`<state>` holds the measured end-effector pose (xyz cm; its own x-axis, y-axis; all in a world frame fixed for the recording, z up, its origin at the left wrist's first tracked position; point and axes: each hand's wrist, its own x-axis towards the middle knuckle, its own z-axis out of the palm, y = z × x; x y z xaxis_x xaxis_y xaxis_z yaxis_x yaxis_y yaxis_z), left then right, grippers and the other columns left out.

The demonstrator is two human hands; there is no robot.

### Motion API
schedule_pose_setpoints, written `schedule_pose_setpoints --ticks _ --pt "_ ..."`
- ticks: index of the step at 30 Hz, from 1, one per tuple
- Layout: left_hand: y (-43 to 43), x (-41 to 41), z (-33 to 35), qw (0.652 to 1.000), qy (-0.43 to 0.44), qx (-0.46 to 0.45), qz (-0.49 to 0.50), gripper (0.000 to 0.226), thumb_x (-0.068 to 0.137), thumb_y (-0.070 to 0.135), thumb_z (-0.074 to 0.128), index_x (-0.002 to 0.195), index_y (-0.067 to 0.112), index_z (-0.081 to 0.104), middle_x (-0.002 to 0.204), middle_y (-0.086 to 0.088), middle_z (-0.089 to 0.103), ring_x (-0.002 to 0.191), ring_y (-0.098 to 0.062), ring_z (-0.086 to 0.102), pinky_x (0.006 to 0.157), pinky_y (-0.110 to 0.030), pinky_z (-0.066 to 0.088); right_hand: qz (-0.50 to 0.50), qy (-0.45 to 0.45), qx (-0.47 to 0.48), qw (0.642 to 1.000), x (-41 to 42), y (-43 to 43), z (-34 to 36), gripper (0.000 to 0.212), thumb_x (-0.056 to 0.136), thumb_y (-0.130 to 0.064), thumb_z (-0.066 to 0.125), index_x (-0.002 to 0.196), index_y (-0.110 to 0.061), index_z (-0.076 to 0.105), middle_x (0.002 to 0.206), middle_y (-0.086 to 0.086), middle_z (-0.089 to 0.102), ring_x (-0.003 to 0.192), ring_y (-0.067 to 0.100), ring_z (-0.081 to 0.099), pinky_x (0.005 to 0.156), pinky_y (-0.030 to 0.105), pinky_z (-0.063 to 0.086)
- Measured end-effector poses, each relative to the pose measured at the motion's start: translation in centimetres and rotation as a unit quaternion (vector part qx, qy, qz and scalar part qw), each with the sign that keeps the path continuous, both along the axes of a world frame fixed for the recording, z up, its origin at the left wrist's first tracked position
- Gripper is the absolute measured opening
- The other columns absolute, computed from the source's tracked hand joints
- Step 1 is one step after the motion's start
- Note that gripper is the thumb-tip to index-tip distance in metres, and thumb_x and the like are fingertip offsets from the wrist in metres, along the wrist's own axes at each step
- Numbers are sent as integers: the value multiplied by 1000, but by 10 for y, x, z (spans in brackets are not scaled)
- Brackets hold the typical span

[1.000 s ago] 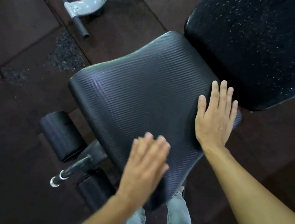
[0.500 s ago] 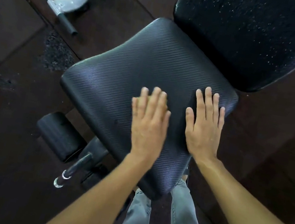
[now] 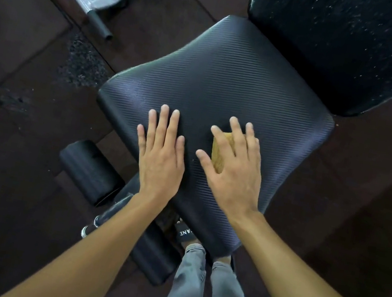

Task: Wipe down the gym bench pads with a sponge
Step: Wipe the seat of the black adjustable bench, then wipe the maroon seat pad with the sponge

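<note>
sponge (image 3: 218,152) is pressed to the seat pad (image 3: 227,80) by the flat right hand (image 3: 234,176), left hand (image 3: 161,158) laid flat beside it — a stroke to the far edge is likely called for.

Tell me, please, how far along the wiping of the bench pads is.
Partway. The seat pad shows no specks, so it looks mostly wiped. The right hand presses the sponge on it, the left hand flat beside. The back pad is speckled white and seems left to do.

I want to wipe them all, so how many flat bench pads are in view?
2: the ribbed seat pad in the centre, and the speckled back pad at upper right. More may lie out of frame.
</note>
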<state>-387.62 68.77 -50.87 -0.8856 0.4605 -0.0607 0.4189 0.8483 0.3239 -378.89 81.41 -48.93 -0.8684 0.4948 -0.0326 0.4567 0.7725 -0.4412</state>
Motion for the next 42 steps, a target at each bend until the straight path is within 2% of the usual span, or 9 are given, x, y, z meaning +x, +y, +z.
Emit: schedule_pose_setpoints --ticks 6,9,14,16,19,22,28,34,42 --pt "3 0 2 1000 -5 -8 9 50 107 31 24 155 19 18 164 -1 11 152 -21 3 124 -45 2 -30 66 52 996 -4 -2 -18 35 104 -33 50 136 -22 58 146 7 51 143 33 36 117 46 33" --pt "0 -4 21 998 -52 20 0 48 107 29 30 154 19 26 163 0 15 152 -20 5 124 -44 3 -49 86 -48 994 -4 4 -7 33 103 -26 52 135 -19 59 144 7 52 142 29 37 116 42 35" --pt "-32 -5 83 994 -93 56 28 36 104 22 42 136 12 54 150 -4 44 145 -25 30 121 -47 19 -93 59 -213 971 -8 12 45 34 102 -28 52 136 -24 58 144 3 51 136 11 43 110 9 27" --pt "-54 -7 115 992 -94 82 35 26 101 19 47 118 11 65 124 -3 64 124 -25 53 114 -51 32 -75 37 -242 967 -12 0 76 34 102 -29 53 135 -24 59 144 2 52 136 8 42 106 2 23" --pt "-95 -14 172 990 -78 94 64 20 98 15 51 95 9 70 89 -3 70 89 -23 62 97 -47 47 -49 42 -273 960 -23 -39 124 33 101 -31 55 133 -27 61 142 0 53 135 9 45 115 27 34" --pt "-151 -29 223 990 -70 80 96 22 98 17 52 101 9 72 94 -4 73 92 -23 63 87 -38 51 -8 53 -307 950 -46 -98 173 33 98 -33 57 131 -30 61 139 -3 56 131 11 52 112 41 42" --pt "-321 -89 285 994 -37 35 97 20 95 20 53 96 14 72 86 -3 70 83 -27 63 73 -40 52 86 57 -327 939 -119 -254 253 30 96 -26 62 126 -27 65 127 -7 64 120 8 60 105 41 48" --pt "-477 -173 341 992 -26 17 125 19 96 21 53 99 15 70 88 -1 68 86 -27 62 79 -42 50 91 69 -363 925 -211 -399 310 30 93 -32 64 123 -33 66 122 -11 66 111 7 64 99 39 53" --pt "-537 -281 391 989 -15 32 143 20 95 20 50 100 15 69 88 -1 67 90 -26 60 79 -40 48 60 78 -418 903 -318 -458 352 27 93 -32 66 119 -40 65 116 -8 71 99 7 69 81 30 50"
